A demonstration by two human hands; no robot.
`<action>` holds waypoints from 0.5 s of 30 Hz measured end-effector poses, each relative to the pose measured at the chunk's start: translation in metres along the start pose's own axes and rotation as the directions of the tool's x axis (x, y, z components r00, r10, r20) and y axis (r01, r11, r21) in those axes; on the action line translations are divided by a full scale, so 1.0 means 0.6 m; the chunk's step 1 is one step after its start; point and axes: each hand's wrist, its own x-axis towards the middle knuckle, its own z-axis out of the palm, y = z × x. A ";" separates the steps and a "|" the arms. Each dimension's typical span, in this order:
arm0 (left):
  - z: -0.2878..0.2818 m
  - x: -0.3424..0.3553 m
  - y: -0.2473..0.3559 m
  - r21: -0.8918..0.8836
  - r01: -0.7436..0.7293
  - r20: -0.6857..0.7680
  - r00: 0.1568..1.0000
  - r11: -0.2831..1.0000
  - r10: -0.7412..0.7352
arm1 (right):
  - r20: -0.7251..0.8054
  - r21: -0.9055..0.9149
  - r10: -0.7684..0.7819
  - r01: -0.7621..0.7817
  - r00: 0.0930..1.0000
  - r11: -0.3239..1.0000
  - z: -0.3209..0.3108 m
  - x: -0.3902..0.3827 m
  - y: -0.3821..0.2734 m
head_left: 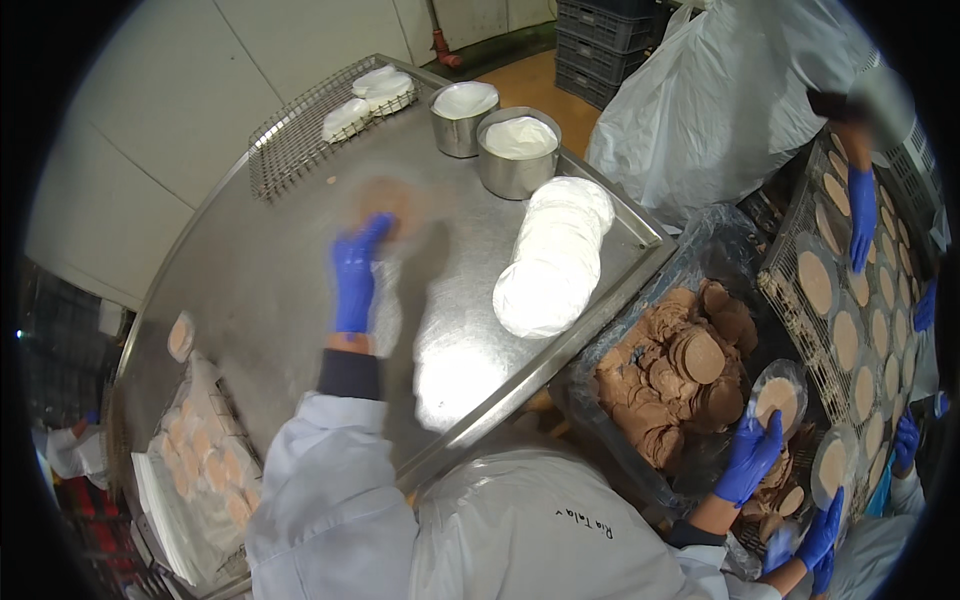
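My left hand [354,275], in a blue glove, reaches out over the steel table [270,290]. At its fingertips is a round brown patty [398,207], smeared by motion. Off to the right, beside the dark lined crate of stacked patties, my right hand [748,462] is also gloved in blue. Its fingers grip another flat patty [777,402] that lies on a larger, clear round sheet. A tall row of white paper discs [555,255] rests on the table's right side.
Two steel pots [518,160] with white discs stand behind the row, near a wire rack [300,135]. Patties [685,365] fill the dark crate. Co-workers' gloved hands [860,220] work at a rack of patties [845,340] on the right. Another patty tray [205,450] sits lower left.
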 end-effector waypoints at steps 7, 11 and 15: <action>-0.307 0.157 -0.156 0.833 -0.100 -0.061 0.961 0.544 0.269 | 0.247 0.246 0.180 -0.241 0.952 0.939 0.096 -0.049 0.030; 0.000 0.143 -0.152 0.497 -0.276 0.191 0.960 0.823 0.207 | 0.198 0.129 0.183 -0.210 0.963 0.969 0.127 -0.025 0.054; 0.335 -0.067 -0.053 -0.195 0.184 0.730 0.683 0.963 0.017 | 0.153 0.174 0.089 -0.115 0.984 0.978 0.093 0.011 0.049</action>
